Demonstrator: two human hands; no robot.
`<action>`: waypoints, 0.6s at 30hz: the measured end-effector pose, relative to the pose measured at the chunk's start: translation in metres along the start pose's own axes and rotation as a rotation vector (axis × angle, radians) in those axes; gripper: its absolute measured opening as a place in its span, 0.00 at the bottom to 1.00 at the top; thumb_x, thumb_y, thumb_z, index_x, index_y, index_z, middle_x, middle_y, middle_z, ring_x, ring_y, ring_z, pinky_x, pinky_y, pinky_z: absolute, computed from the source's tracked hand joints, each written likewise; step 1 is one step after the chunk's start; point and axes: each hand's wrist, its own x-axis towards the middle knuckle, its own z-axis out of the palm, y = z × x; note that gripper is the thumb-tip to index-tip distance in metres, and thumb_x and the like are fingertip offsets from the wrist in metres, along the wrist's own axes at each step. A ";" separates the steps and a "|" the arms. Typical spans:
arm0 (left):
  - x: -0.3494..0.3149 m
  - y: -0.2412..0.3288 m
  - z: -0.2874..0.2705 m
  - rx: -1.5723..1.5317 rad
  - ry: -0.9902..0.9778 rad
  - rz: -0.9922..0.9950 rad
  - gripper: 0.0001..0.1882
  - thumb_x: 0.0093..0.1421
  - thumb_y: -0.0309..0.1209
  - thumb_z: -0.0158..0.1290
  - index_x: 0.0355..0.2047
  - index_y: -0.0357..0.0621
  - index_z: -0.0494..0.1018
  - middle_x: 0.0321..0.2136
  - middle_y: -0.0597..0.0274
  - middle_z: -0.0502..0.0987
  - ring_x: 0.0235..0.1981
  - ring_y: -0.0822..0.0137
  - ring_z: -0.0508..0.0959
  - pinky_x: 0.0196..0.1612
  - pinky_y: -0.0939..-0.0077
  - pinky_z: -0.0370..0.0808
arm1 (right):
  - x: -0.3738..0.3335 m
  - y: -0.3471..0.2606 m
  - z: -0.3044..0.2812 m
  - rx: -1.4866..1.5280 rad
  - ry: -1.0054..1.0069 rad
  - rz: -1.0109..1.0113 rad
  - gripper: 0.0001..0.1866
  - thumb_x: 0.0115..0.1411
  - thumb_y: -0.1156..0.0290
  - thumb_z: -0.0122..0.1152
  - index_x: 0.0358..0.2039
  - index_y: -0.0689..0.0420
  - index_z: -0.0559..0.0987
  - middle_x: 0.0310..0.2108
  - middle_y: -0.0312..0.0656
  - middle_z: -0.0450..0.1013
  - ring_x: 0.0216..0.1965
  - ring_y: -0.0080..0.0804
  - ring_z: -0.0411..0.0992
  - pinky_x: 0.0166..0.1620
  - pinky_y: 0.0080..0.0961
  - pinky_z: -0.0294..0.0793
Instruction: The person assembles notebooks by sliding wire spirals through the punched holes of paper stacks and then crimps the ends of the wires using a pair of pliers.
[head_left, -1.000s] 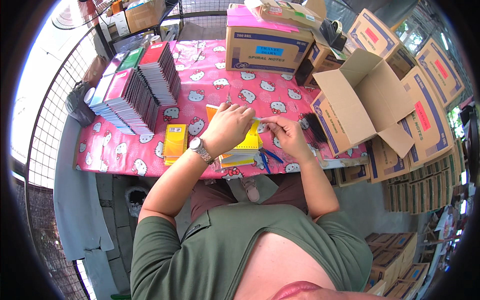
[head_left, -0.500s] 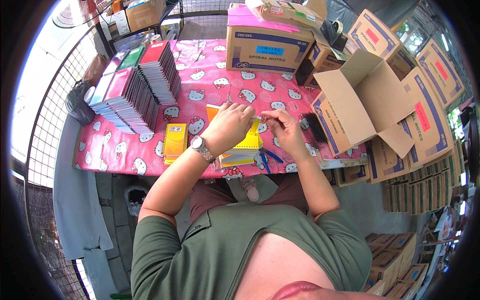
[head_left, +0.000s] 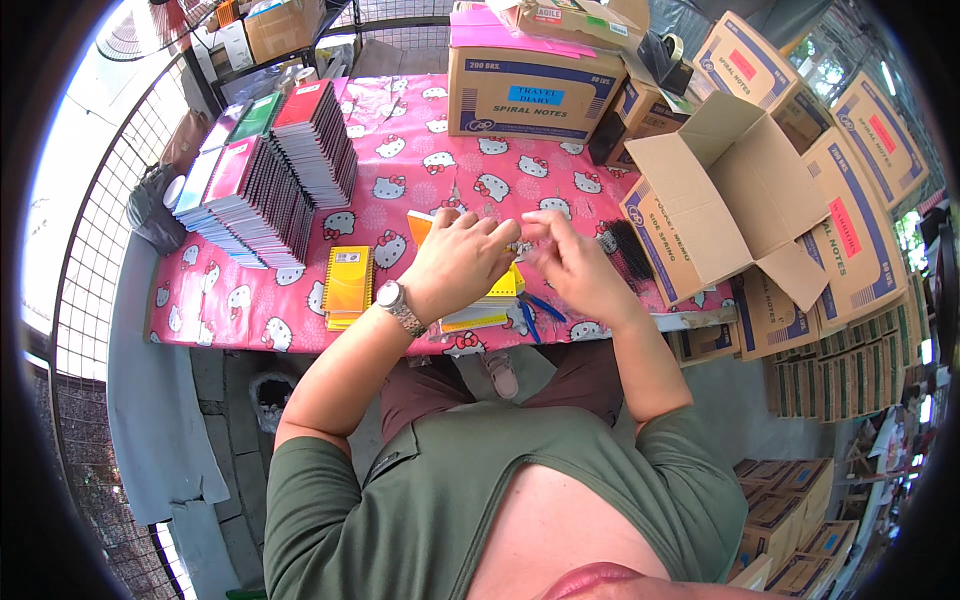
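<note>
My left hand (head_left: 462, 256) is closed around a small notebook with an orange-yellow cover (head_left: 419, 226), lifted above the table. Close by its right edge is my right hand (head_left: 568, 258), fingers bent together; whatever they pinch is too small to make out. Below the hands sits a stack of small yellow-covered notebooks (head_left: 478, 314), partly hidden by my left hand. Blue-handled pliers (head_left: 541, 306) lie right beside that stack. To the left rests a short pile of yellow spiral notebooks (head_left: 350, 280). A heap of black spiral wires (head_left: 630, 252) lies right of my right hand.
Tall stacks of spiral notebooks (head_left: 262, 195) stand at the left of the pink-covered table (head_left: 400, 160). An open carton (head_left: 690, 235) leans at the right, with more closed cartons (head_left: 850, 240) behind it. A large carton (head_left: 530, 95) stands at the back, near a tape dispenser (head_left: 665, 62).
My right hand has moved up and left, closer to the left hand, and its fingers have curled in. The left hand keeps its hold on the notebook.
</note>
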 end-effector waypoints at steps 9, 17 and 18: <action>0.010 -0.018 0.011 -0.162 -0.025 0.143 0.13 0.62 0.35 0.54 0.45 0.48 0.68 0.39 0.61 0.78 0.47 0.55 0.75 0.59 0.52 0.63 | -0.005 0.271 0.033 -0.602 0.186 0.159 0.18 0.51 0.62 0.67 0.37 0.60 0.76 0.43 0.53 0.74 0.49 0.50 0.72 0.54 0.41 0.71; -0.015 -0.029 0.021 0.050 0.150 -0.158 0.16 0.60 0.40 0.58 0.45 0.50 0.72 0.44 0.60 0.72 0.52 0.54 0.69 0.55 0.51 0.65 | 0.045 0.127 -0.008 0.964 -0.196 0.250 0.26 0.50 0.62 0.67 0.49 0.58 0.78 0.51 0.43 0.74 0.50 0.36 0.73 0.53 0.33 0.72; -0.010 -0.023 0.017 0.006 0.123 -0.130 0.16 0.59 0.41 0.58 0.44 0.50 0.72 0.43 0.61 0.72 0.51 0.54 0.69 0.54 0.52 0.65 | 0.047 0.076 -0.028 1.299 -0.350 0.072 0.28 0.50 0.62 0.66 0.50 0.62 0.78 0.55 0.44 0.72 0.50 0.34 0.72 0.55 0.31 0.70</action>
